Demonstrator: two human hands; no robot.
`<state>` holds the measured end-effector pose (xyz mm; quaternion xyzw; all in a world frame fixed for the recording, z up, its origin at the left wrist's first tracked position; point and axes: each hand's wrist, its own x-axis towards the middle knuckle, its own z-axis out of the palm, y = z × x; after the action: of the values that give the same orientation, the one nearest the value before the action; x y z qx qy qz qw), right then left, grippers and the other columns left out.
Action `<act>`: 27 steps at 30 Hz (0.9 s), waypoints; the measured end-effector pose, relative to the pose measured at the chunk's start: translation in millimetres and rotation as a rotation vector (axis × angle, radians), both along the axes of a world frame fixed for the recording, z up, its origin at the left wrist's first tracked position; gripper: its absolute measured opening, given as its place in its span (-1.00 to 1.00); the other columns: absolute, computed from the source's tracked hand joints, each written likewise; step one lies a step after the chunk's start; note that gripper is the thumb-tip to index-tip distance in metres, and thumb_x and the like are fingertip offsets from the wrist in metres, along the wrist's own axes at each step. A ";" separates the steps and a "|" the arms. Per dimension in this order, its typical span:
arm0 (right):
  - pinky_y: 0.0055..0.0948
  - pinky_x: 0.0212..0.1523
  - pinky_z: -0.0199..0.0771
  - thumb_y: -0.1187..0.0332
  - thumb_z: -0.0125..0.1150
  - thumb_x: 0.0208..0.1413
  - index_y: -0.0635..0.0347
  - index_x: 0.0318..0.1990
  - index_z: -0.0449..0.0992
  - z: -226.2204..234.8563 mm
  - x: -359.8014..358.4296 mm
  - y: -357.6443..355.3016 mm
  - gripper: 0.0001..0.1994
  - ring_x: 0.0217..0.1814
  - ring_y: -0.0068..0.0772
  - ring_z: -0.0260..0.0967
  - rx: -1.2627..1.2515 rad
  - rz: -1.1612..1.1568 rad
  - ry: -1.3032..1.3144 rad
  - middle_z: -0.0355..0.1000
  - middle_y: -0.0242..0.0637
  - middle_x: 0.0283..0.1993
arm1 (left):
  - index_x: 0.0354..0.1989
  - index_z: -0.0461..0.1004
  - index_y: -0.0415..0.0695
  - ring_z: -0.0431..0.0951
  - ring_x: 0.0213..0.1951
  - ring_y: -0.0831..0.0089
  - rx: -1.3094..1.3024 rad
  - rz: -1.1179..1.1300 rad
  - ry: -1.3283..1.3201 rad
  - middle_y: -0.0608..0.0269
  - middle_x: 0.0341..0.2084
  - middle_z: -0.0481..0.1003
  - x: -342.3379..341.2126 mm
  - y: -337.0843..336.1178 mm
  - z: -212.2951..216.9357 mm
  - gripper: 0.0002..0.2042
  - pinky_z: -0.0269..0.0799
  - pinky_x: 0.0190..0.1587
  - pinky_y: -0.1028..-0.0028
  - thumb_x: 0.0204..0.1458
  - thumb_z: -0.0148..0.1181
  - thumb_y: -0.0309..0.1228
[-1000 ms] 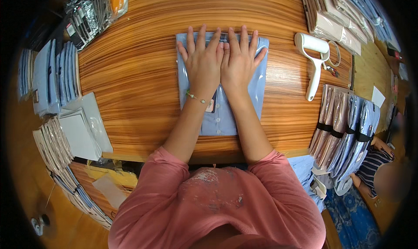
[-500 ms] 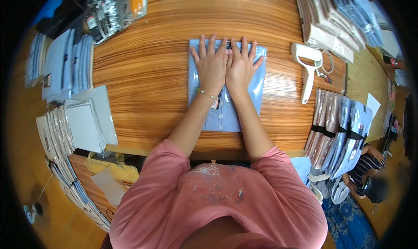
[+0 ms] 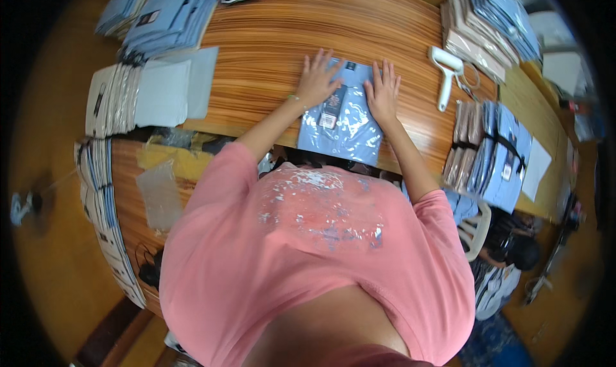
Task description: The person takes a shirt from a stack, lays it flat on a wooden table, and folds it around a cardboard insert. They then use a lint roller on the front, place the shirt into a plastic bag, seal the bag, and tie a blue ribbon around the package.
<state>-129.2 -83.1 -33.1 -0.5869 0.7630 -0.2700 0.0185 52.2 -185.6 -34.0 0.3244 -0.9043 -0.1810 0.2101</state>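
A folded light blue shirt (image 3: 359, 120) in a clear plastic bag lies on the wood-grain table, its lower end at the table's front edge. A dark tag (image 3: 332, 107) with a white label shows through the plastic near the button line. My left hand (image 3: 317, 81) rests with spread fingers on the bag's upper left part. Along its upper right edge lies my right hand (image 3: 384, 96), fingers stretched out. Neither hand grips anything; both press flat from above.
A white lint roller (image 3: 446, 71) lies to the right. Bagged shirts strapped in black (image 3: 494, 142) stand beyond it, with more stacks (image 3: 481, 33) at the far right. Blue shirt stacks (image 3: 170, 20) and white sheets (image 3: 163, 94) line the left. A person (image 3: 513, 248) is at the lower right.
My hands have moved apart, from side by side over the shirt's middle to its two sides, uncovering the tag. The shirt now sits nearer the front edge; the whole view has shifted.
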 end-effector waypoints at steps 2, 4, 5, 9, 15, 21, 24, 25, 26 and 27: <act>0.04 0.31 -0.36 0.12 -0.09 0.14 0.11 0.24 0.11 -11.2 0.4 -4.9 -0.47 0.41 -0.07 -0.27 0.100 0.123 0.073 -0.07 -0.06 0.34 | 0.21 0.18 0.12 -0.16 0.30 0.02 -0.097 0.028 -0.103 0.05 0.25 0.03 3.0 -2.4 -18.1 -0.49 -0.29 0.20 -0.20 0.07 -0.11 -0.02; 0.02 0.32 -0.36 0.08 -0.11 0.14 0.14 0.26 0.07 -22.3 -7.0 -1.6 -0.43 0.41 -0.06 -0.27 0.036 0.107 0.097 -0.07 -0.04 0.33 | 0.23 0.14 0.12 -0.20 0.32 0.03 -0.129 0.022 -0.185 0.07 0.27 -0.04 -6.0 -1.2 -22.0 -0.44 -0.31 0.20 -0.21 0.06 -0.14 0.05; 0.02 0.32 -0.37 0.07 -0.09 0.12 0.17 0.26 0.06 -35.5 -3.5 9.6 -0.40 0.42 -0.06 -0.27 0.102 0.027 0.164 -0.08 -0.04 0.34 | 0.23 0.14 0.13 -0.21 0.32 0.03 -0.100 -0.009 -0.140 0.07 0.28 -0.05 -9.4 2.6 -27.8 -0.44 -0.33 0.20 -0.21 0.05 -0.14 0.06; 0.00 0.30 -0.29 0.03 0.00 0.07 0.15 0.25 0.08 -35.2 -17.6 2.2 -0.37 0.39 -0.01 -0.21 0.088 0.129 0.017 -0.06 -0.05 0.33 | 0.21 0.16 0.08 -0.18 0.31 0.04 0.041 -0.012 -0.063 0.07 0.27 -0.04 -5.0 4.5 -28.1 -0.40 -0.30 0.20 -0.20 0.02 -0.10 0.10; -0.10 0.10 0.11 0.09 0.22 -0.06 0.07 0.13 0.23 4.5 -48.8 -13.3 -0.41 0.16 -0.09 0.13 0.341 0.153 0.042 0.21 -0.05 0.13 | -0.15 0.44 -0.11 0.34 -0.06 0.28 -0.143 -0.017 -0.389 0.17 -0.12 0.41 5.5 -41.7 -5.0 -0.47 0.22 -0.08 0.21 -0.10 0.12 0.10; -0.14 0.05 0.24 0.12 0.13 0.07 0.18 0.15 0.17 34.3 -45.9 7.5 -0.45 0.08 -0.25 0.23 0.176 0.344 -1.696 0.25 -0.16 0.11 | -0.23 0.46 -0.20 0.44 -0.17 0.43 1.364 -0.298 0.685 0.24 -0.22 0.48 92.6 -44.5 -9.6 -0.56 0.34 -0.11 0.47 0.07 -0.01 -0.01; -0.11 0.16 0.16 0.15 0.08 0.11 0.19 0.18 0.15 7.3 2.5 78.0 -0.47 0.18 -0.20 0.17 0.245 0.174 -2.152 0.20 -0.21 0.18 | 0.17 0.15 -0.20 0.30 0.11 0.30 1.822 -0.258 1.117 0.10 0.09 0.29 117.7 52.4 -22.9 -0.27 0.22 0.13 0.27 0.07 -0.40 0.21; -0.13 0.15 0.18 0.21 0.08 0.12 0.20 0.17 0.16 -28.7 4.8 93.8 -0.50 0.16 -0.19 0.18 0.358 -0.071 -2.074 0.22 -0.22 0.17 | 0.20 0.11 -0.21 0.32 0.09 0.33 1.597 -0.218 0.999 0.12 0.08 0.29 112.0 83.1 -19.1 -0.40 0.24 0.12 0.31 0.17 -0.30 0.04; -0.17 0.12 0.22 0.27 0.07 0.12 0.22 0.16 0.18 -13.3 35.3 88.1 -0.53 0.14 -0.20 0.21 0.395 -0.123 -1.914 0.24 -0.21 0.14 | 0.18 0.14 -0.22 0.32 0.07 0.40 1.585 -0.011 1.095 0.17 0.05 0.31 128.1 101.3 -39.5 -0.55 0.26 0.10 0.39 0.20 -0.16 -0.20; -0.22 0.10 0.25 0.34 0.06 0.12 0.24 0.15 0.19 10.6 57.2 89.5 -0.55 0.11 -0.21 0.24 0.379 -0.208 -1.755 0.27 -0.20 0.12 | 0.13 0.18 -0.24 0.33 0.03 0.46 1.718 0.161 1.113 0.19 -0.01 0.35 125.8 104.4 -20.7 -0.64 0.27 0.07 0.46 0.18 -0.11 -0.40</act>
<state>-72.0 6.4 -22.5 -0.0853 0.5556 -0.4909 0.6656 178.0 -81.2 -54.6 0.2953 -0.2193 -0.8774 0.3080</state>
